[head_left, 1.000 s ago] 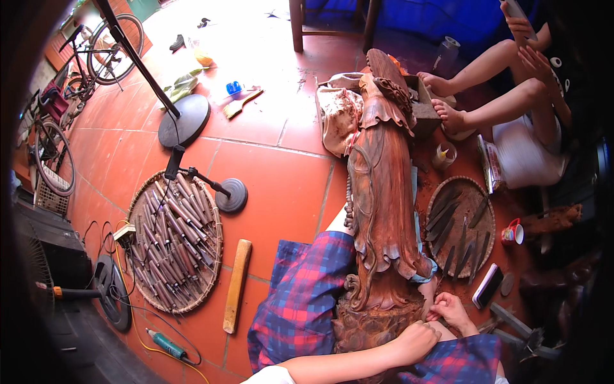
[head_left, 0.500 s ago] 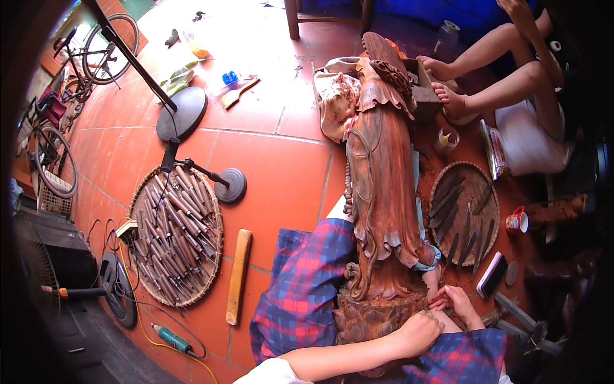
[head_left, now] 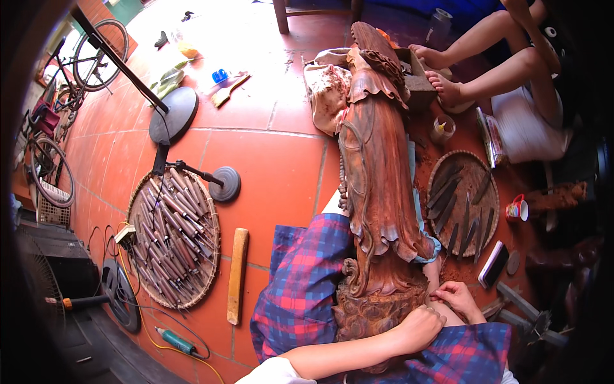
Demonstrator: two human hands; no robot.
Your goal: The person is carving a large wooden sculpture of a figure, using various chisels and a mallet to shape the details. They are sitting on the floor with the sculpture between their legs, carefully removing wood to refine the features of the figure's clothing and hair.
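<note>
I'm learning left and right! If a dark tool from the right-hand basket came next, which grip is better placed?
Probably the right grip: it is nearer the basket of dark tools. The left grip is farther off, its forearm over the statue's base.

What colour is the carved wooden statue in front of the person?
The statue is reddish brown with darker patches, best seen in the head view.

Tools (head_left: pixel 171 238) in left basket (head_left: pixel 216 256), more tools (head_left: pixel 443 200) in right basket (head_left: pixel 465 162); statue (head_left: pixel 384 173) between.
</note>
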